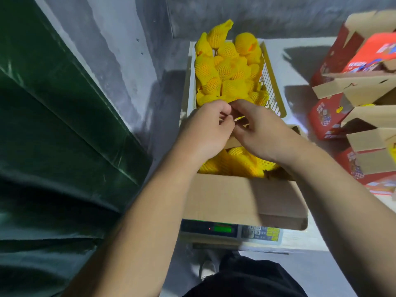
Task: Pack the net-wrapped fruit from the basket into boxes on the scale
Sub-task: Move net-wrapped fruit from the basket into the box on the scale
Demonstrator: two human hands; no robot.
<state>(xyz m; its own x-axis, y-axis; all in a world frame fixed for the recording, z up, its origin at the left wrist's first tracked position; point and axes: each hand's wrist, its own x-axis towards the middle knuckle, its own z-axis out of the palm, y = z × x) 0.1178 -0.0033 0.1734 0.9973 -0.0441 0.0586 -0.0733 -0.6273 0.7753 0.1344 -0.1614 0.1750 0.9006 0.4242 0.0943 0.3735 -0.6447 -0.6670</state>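
Observation:
A pale yellow slatted basket at the top centre is heaped with yellow net-wrapped fruit. In front of it an open cardboard box stands on the scale, and several net-wrapped fruits lie inside. My left hand and my right hand meet above the box's far edge, at the near end of the basket. Their fingers are curled together around a sliver of yellow net; most of what they grip is hidden.
Red printed cartons with open brown flaps are stacked at the right. A dark green tarpaulin fills the left. A grey wall stands behind the basket. The scale's green display is lit. My shoe shows below the scale.

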